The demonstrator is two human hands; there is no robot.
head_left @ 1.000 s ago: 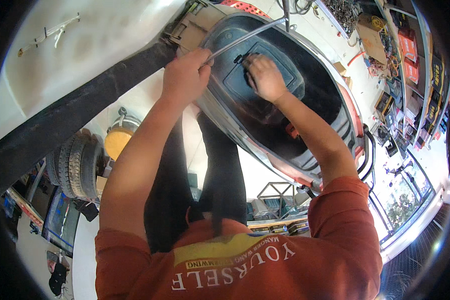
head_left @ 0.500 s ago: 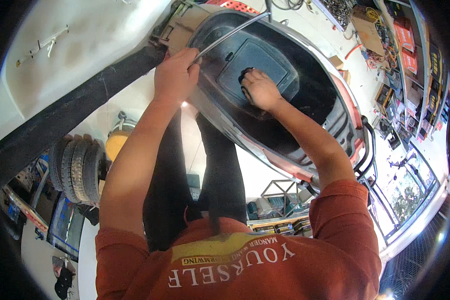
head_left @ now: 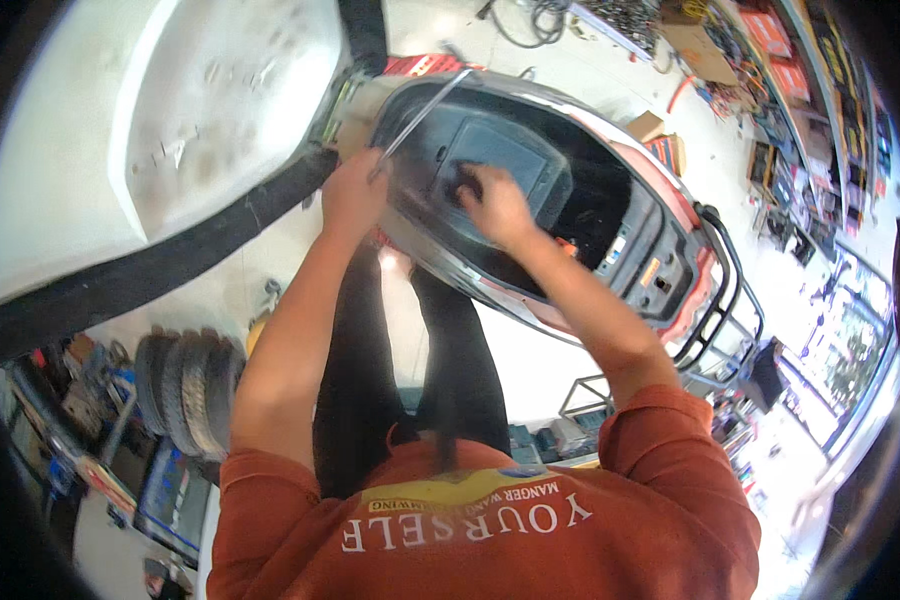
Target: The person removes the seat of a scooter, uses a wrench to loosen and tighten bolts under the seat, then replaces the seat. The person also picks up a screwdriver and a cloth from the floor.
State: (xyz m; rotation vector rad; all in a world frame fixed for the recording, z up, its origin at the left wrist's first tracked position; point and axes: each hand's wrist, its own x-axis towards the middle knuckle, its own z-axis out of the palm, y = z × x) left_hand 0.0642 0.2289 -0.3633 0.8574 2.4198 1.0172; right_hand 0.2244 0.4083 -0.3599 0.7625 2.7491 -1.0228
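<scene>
The open under-seat storage bucket [head_left: 595, 190] of a red scooter lies ahead of me, black inside with a rectangular lid [head_left: 515, 150] in its floor. My left hand [head_left: 355, 195] is closed round a long thin metal rod [head_left: 425, 112] at the bucket's left rim. That rod slants up and away to the right across the bucket's far end. Over the lid, my right hand [head_left: 498, 208] has its fingers curled against a small dark object [head_left: 467, 178]; blur hides its kind. Something small and orange [head_left: 567, 246] shows beside my right forearm.
A pale panel with a thick black rim [head_left: 210, 255], likely the raised seat, fills the upper left. The scooter's black rear rack [head_left: 730, 290] juts out at right. Tyres [head_left: 185, 390] stand at lower left. Shelves [head_left: 820, 110] and a cardboard box [head_left: 700, 50] line the right.
My view has shifted, so the scooter sits lower and more of its tail shows. My right hand has drawn toward the lid's near left side, its fingers less flat. The left still grips the rod.
</scene>
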